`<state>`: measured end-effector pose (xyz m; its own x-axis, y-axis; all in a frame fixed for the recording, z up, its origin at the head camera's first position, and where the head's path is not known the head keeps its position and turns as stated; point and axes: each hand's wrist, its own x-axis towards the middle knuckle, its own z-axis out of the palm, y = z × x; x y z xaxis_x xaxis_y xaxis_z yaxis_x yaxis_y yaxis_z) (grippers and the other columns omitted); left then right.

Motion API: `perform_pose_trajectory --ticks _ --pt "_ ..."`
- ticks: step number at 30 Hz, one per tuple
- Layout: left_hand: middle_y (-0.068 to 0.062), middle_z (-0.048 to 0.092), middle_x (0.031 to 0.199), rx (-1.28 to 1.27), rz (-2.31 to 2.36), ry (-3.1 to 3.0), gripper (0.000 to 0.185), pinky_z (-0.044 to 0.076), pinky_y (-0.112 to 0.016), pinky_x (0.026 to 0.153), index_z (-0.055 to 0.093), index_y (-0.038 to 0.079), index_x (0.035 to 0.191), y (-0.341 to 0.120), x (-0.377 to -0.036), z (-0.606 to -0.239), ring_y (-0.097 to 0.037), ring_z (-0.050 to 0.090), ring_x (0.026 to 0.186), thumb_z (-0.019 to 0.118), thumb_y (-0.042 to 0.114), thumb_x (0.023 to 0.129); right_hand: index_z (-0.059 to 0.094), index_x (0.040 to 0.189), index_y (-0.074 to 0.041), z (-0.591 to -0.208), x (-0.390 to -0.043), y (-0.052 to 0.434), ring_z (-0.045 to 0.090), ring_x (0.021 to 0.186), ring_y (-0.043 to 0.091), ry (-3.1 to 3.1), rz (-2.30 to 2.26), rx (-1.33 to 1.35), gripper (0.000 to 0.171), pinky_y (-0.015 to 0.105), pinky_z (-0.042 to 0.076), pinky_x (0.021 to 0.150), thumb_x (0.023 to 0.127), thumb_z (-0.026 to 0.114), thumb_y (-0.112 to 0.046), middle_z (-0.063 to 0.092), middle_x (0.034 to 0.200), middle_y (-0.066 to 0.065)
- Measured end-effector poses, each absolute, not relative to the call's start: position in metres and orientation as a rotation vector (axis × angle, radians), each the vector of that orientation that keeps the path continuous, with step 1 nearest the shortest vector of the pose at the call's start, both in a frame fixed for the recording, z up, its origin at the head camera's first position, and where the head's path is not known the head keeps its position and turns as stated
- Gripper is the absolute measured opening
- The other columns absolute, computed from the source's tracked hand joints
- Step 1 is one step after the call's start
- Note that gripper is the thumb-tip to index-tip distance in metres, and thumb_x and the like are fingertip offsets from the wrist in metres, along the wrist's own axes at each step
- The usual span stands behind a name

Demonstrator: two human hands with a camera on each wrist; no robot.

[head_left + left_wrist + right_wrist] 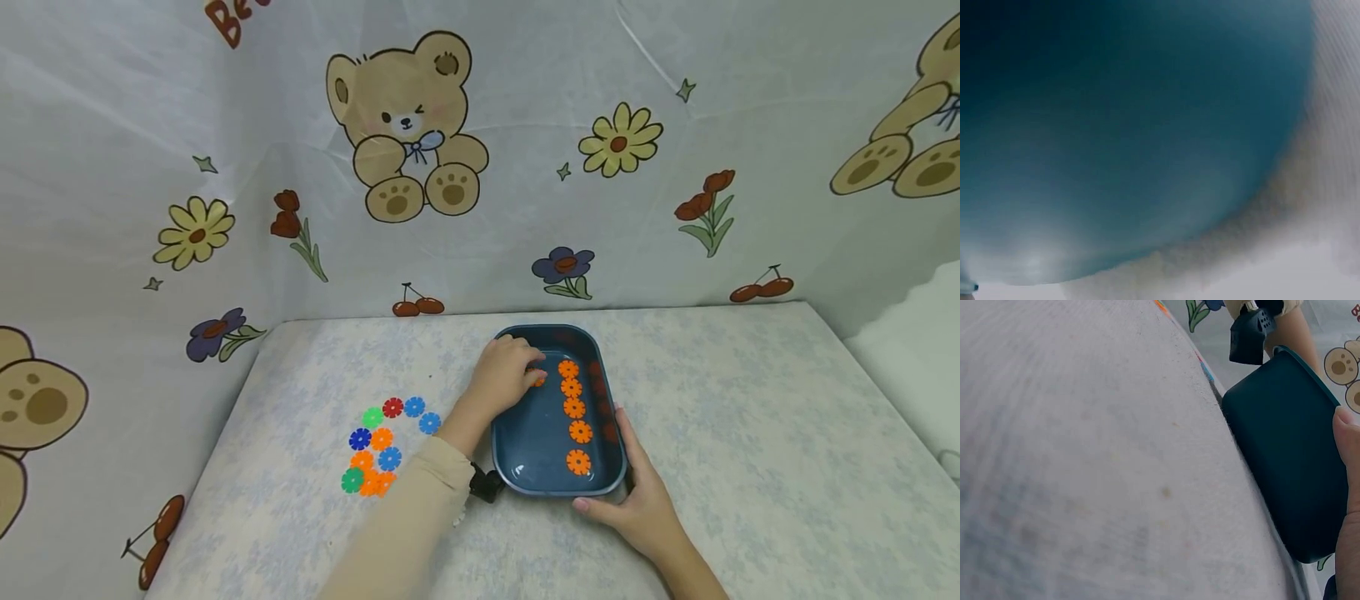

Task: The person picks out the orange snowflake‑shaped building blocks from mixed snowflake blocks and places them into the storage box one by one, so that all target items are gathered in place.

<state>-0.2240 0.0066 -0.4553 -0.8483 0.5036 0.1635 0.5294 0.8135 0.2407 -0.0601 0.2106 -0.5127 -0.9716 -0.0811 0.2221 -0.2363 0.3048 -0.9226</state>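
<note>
**Q:** Where is the tray, and how do the hands meet it?

**A:** The dark blue tray (525, 442) sits on the table (750, 433), somewhat nearer the table's far edge than the near one. My right hand (637, 492) wraps the tray's near right corner, thumb along the near rim and fingers up the right wall. My left hand (506, 375) reaches over the tray's left rim, its fingers curled down on an orange disc (537, 377) at the tray's far end; whether they pinch it or only touch it I cannot tell.

**Q:** What lies inside the tray?

**A:** A row of orange discs (574, 408) runs from far to near along the right wall, leaving the left part of the floor bare.

**Q:** And around the tray?

**A:** Left of the tray, apart from its rim, lies a cluster of coloured discs (382, 446). Right of the tray the tabletop is open to the edge. The printed cloth backdrop (405, 125) rises behind the far edge.
</note>
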Motion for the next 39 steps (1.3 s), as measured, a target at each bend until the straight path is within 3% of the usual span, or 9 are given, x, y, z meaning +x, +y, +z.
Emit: perform_pose_trajectory --ticks 5,11,18,24,28,31,39 --pt "0.001 0.068 0.11 -0.816 -0.968 -2.855 0.033 0.051 -0.033 0.091 0.07 0.016 0.124 -0.012 -0.22 -0.452 -0.017 0.06 0.103 0.068 0.031 0.094 0.008 0.16 -0.027 -0.513 -0.06 0.21 0.017 0.147 -0.008 -2.438 1.729 0.301 0.129 0.002 0.02 0.109 0.065 0.092 -0.004 0.011 0.167 0.008" --pt "0.004 0.065 0.123 -0.663 -1.309 -2.787 0.037 0.051 -0.041 0.1 0.068 0.019 0.127 -0.054 -0.197 -0.438 -0.015 0.059 0.115 0.071 0.033 0.092 0.008 0.16 -0.028 -0.512 -0.06 0.208 0.016 0.147 -0.01 -2.449 1.719 0.279 0.13 0.001 0.02 0.109 0.064 0.093 -0.006 0.012 0.167 0.008" --pt "0.0 0.064 0.127 -0.521 -1.225 -2.859 0.043 0.054 -0.045 0.094 0.063 0.022 0.132 -0.141 -0.153 -0.434 -0.019 0.061 0.11 0.072 0.031 0.092 0.008 0.16 -0.029 -0.511 -0.06 0.208 0.016 0.146 -0.01 -2.476 1.696 0.263 0.129 0.001 0.019 0.108 0.065 0.093 -0.009 0.012 0.167 0.008" --pt "-0.001 0.064 0.122 -0.326 -1.025 -3.065 0.05 0.055 -0.037 0.086 0.061 0.018 0.135 -0.196 -0.119 -0.452 -0.019 0.058 0.102 0.076 0.024 0.088 0.008 0.16 -0.028 -0.512 -0.061 0.21 0.016 0.147 -0.01 -2.452 1.71 0.284 0.13 0.001 0.02 0.109 0.064 0.093 -0.005 0.012 0.167 0.007" --pt "0.001 0.064 0.114 -0.238 -0.935 -3.148 0.051 0.052 -0.034 0.082 0.064 0.017 0.131 -0.212 -0.101 -0.462 -0.016 0.055 0.097 0.08 0.026 0.084 0.007 0.16 -0.028 -0.512 -0.061 0.211 0.015 0.147 -0.009 -2.459 1.715 0.285 0.129 0.001 0.02 0.109 0.065 0.092 -0.007 0.011 0.168 0.008" --pt "0.004 0.062 0.112 -0.178 -0.911 -3.185 0.049 0.052 -0.035 0.086 0.067 0.021 0.127 -0.216 -0.09 -0.466 -0.015 0.055 0.102 0.082 0.029 0.081 0.007 0.16 -0.03 -0.512 -0.061 0.211 0.015 0.147 -0.009 -2.471 1.719 0.266 0.129 0.001 0.02 0.108 0.066 0.092 -0.008 0.011 0.168 0.006" --pt "0.013 0.059 0.103 -0.147 -0.883 -3.173 0.029 0.052 -0.033 0.087 0.074 0.029 0.109 -0.215 -0.076 -0.475 -0.009 0.054 0.098 0.082 0.028 0.081 0.007 0.16 -0.029 -0.513 -0.061 0.211 0.014 0.147 -0.011 -2.466 1.71 0.272 0.13 0.0 0.02 0.108 0.065 0.092 -0.006 0.01 0.168 0.01"
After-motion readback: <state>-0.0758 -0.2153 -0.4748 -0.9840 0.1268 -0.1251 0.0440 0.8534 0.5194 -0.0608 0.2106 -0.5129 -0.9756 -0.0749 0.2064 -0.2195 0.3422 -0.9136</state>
